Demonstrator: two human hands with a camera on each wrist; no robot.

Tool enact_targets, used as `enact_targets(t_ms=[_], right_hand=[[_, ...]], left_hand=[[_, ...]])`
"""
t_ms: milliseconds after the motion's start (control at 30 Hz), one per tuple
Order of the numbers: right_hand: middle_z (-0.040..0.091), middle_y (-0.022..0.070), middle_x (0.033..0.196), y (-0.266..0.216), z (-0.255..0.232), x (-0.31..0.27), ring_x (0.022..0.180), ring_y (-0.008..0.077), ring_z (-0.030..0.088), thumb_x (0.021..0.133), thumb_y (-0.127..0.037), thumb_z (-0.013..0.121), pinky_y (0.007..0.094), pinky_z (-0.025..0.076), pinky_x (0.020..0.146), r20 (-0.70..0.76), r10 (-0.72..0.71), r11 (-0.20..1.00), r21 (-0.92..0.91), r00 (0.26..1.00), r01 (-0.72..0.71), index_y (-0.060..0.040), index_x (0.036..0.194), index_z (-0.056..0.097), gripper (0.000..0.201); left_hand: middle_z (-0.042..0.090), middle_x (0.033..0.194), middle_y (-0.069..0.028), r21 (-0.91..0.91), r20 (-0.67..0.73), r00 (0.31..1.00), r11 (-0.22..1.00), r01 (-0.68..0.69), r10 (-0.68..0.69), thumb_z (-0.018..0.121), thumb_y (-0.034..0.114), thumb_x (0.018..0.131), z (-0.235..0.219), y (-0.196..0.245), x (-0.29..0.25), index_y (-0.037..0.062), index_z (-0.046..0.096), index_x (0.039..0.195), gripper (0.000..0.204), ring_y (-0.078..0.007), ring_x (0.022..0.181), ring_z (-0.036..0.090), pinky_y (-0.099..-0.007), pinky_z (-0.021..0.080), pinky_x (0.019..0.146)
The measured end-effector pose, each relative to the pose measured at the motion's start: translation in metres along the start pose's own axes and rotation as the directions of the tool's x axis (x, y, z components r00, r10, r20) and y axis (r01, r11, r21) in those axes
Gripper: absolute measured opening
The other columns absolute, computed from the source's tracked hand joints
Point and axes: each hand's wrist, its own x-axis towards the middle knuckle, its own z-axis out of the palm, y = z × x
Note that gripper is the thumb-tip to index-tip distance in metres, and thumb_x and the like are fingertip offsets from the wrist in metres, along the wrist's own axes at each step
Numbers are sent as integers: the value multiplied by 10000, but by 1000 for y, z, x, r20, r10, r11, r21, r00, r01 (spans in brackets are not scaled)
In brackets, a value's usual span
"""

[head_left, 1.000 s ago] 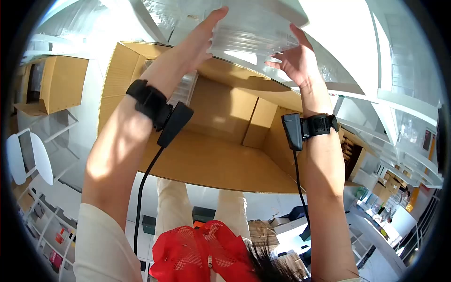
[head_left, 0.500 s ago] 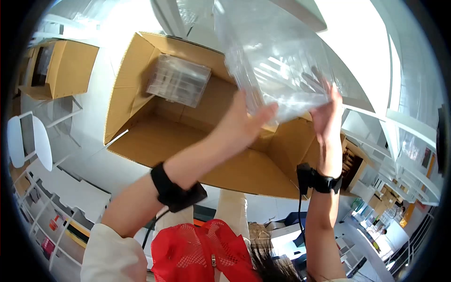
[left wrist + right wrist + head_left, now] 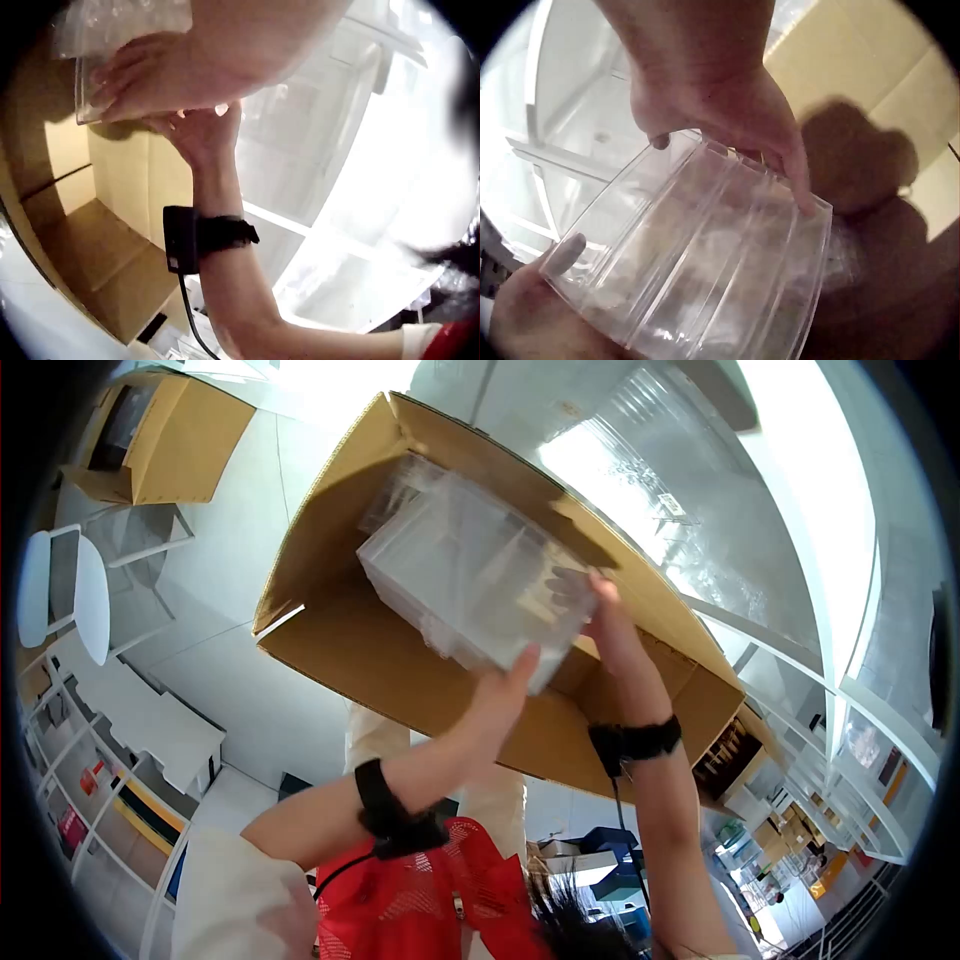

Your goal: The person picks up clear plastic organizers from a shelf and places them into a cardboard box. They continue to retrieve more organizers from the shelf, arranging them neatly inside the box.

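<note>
The left hand [image 3: 503, 695] cups the near end of a clear plastic container [image 3: 470, 585], fingers spread flat against its underside and a fingertip hooked at the corner. The right hand [image 3: 605, 622] clamps the opposite end, thumb and fingers wrapped over the rim, as the right wrist view shows plainly. Between them the container sits tilted inside the mouth of the big cardboard box [image 3: 340, 650], just above the box floor.

A second ago both hands were raised high against a shelf of the same clear plastic; half a second ago the container was out and hanging above the box's far wall. Now it has come down past the flaps and into the box, so the carry is nearly over and what remains is setting it down.

A second clear container [image 3: 400, 485] seems to lie behind the held one against the far wall, though glare and overlap make the edge between them hard to read.
</note>
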Motion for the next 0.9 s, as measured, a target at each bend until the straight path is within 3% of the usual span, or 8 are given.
enact_targets(t_ms=[133, 233, 500, 667, 733, 833, 867, 900], right_hand=[[524, 82, 1033, 24, 42, 60, 910, 202, 502, 803, -440, 486, 352, 433, 746, -31, 108, 994, -9, 994, -108, -36, 1020, 549, 463], [523, 79, 1036, 27, 63, 84, 901, 194, 500, 813, -421, 489, 350, 432, 745, -26, -76, 996, -55, 997, 74, -30, 1024, 546, 448], [489, 130, 1145, 37, 65, 134, 1070, 214, 434, 818, -402, 522, 320, 313, 936, -55, -264, 965, -16, 963, 263, 21, 1171, 461, 555], [401, 179, 1241, 21, 84, 165, 1132, 274, 391, 757, -487, 573, 344, 315, 938, -147, -208, 969, -163, 967, 184, 24, 1237, 371, 730], [332, 171, 1300, 29, 88, 173, 1170, 296, 351, 738, -518, 580, 394, 304, 950, -59, -291, 952, -121, 955, 282, 3, 1294, 281, 818], [219, 142, 1358, 45, 92, 168, 1215, 311, 285, 727, -541, 582, 499, 276, 947, -74, 33, 987, 162, 997, -20, -57, 1348, 103, 921], [149, 116, 1381, 65, 88, 175, 1247, 303, 231, 721, -558, 580, 573, 254, 924, 52, 11, 973, 230, 999, -23, -109, 1353, -40, 992], [155, 121, 1380, 65, 89, 171, 1241, 300, 245, 723, -556, 578, 556, 273, 920, 71, -17, 982, 188, 997, 3, -108, 1353, -38, 989]], left_hand=[[435, 1184, -74, -66, -10, 997, 995, -72, 72, 509, 470, 811, -57, 13, 67, 34, 335, 1229, 628, -169, 1053, 408, -295, 312, 900], [416, 1208, -64, -68, 62, 990, 991, -119, 124, 516, 478, 802, -92, 29, 104, 41, 325, 1237, 645, -162, 1094, 379, -324, 300, 920], [380, 1209, -43, -276, 131, 985, 959, -68, 107, 611, 324, 793, -87, 32, 142, 52, 315, 1221, 587, -159, 1084, 374, -335, 295, 959], [346, 1240, -82, -396, 172, 979, 918, -32, 108, 631, 282, 780, -86, 46, 160, 47, 215, 1276, 689, -191, 1137, 344, -349, 297, 967], [331, 1253, -107, -359, 57, 994, 931, -63, 90, 636, 282, 771, -88, 52, 151, 43, 154, 1306, 759, -219, 1161, 326, -363, 291, 971], [289, 1289, -146, -252, -282, 959, 962, -102, 28, 640, 285, 758, -99, 68, 141, 30, 99, 1336, 832, -262, 1189, 303, -389, 271, 980], [359, 1235, -126, -103, -540, 824, 958, -267, 172, 628, 292, 762, -113, 75, 146, -3, 216, 1269, 717, -228, 1126, 358, -340, 304, 932], [428, 1180, -106, 85, -728, 608, 922, -378, 317, 616, 299, 767, -129, 82, 153, -36, 332, 1202, 618, -194, 1064, 414, -291, 336, 884]])
